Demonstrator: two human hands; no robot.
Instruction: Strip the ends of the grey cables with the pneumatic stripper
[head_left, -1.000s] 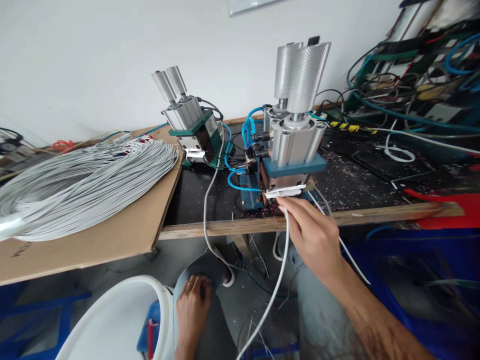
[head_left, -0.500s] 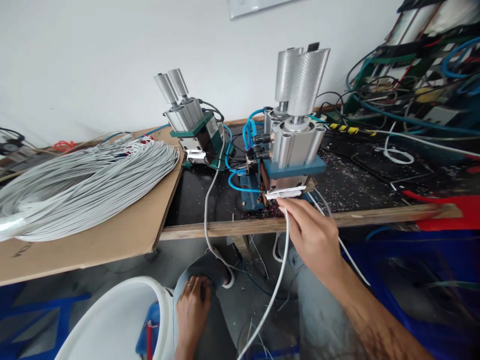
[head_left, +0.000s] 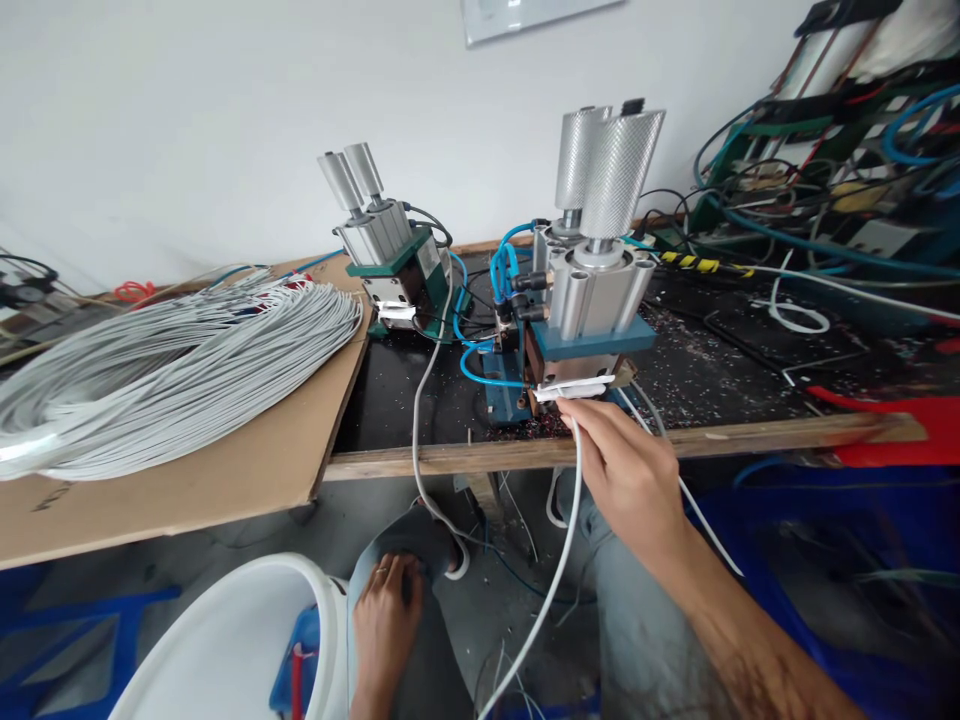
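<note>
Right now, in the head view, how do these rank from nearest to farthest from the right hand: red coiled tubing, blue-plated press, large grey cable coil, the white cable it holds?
From the right hand:
1. White cable: in its fingers.
2. Blue-plated press: just beyond the fingertips.
3. Grey cable coil: left, on cardboard.
4. Red coiled tubing: far left, behind the coil.
</note>
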